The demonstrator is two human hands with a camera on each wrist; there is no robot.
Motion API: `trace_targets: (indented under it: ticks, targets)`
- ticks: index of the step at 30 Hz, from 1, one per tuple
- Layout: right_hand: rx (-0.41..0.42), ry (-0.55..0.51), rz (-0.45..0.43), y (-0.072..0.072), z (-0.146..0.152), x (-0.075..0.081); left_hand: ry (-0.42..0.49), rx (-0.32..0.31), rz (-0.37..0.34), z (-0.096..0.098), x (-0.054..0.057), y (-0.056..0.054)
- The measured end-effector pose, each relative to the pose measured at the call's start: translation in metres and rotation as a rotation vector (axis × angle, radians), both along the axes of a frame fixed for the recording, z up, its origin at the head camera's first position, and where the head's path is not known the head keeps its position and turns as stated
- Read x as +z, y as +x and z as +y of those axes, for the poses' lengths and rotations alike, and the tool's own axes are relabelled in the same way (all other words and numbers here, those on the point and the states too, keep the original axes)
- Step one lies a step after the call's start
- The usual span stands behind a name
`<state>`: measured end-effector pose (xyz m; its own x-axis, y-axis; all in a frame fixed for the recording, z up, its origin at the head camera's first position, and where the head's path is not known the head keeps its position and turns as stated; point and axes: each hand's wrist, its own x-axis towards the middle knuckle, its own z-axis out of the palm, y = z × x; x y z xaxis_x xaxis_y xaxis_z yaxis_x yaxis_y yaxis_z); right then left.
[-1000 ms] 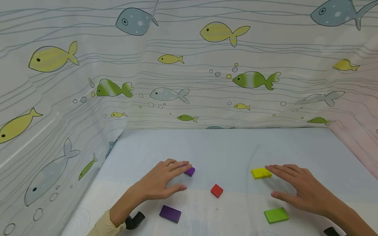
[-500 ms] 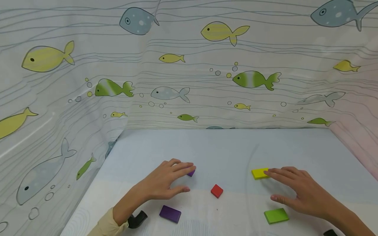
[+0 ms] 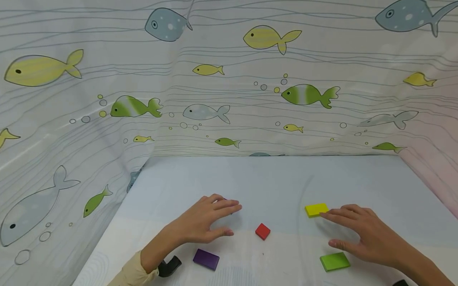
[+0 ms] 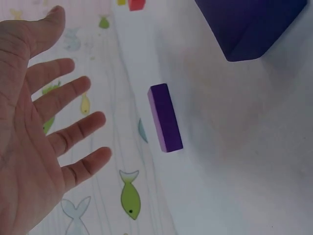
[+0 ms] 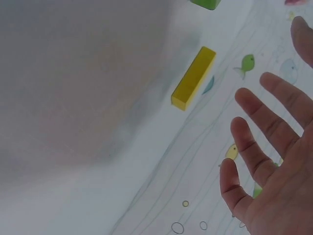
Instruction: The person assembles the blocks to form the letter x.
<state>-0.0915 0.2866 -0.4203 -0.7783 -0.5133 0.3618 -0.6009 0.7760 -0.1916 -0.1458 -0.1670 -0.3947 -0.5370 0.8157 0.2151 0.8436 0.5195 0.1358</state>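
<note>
My left hand (image 3: 205, 222) hovers over the table with its fingers spread and holds nothing. Behind its fingers, a purple block (image 4: 165, 117) is almost hidden in the head view but shows whole in the left wrist view. A second purple block (image 3: 206, 259) lies nearer, below that hand. On the other side, my right hand (image 3: 363, 230) is also spread and holds nothing; its fingertips overlap the corner of a yellow block (image 3: 316, 210) in the head view. A light green block (image 3: 334, 261) lies below the right thumb. Between the hands sits a small red block (image 3: 262, 231).
The pale tabletop (image 3: 272, 178) ends at a back curtain (image 3: 250, 103) printed with fish. Another fish-printed curtain (image 3: 43, 159) hangs along the left, and a pinkish one (image 3: 436, 151) on the right. A black curved piece (image 3: 169, 266) sits at the left wrist.
My left hand has drifted right, covering more of the far purple block. The right fingertips have moved slightly nearer, showing more of the yellow block. The left curtain has shifted leftward; the blocks stay put.
</note>
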Motion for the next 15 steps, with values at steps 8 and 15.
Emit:
trace_targets:
  ticks: [8,15]
  targets:
    - [0.002,0.012,0.009,0.0023,0.0002,-0.0015,-0.026,0.002,-0.039,0.0068,-0.0026,0.0015]
    - [0.009,0.014,0.011,0.0029,0.0012,-0.0027,-0.046,-0.007,-0.024,0.0104,0.0002,0.0016]
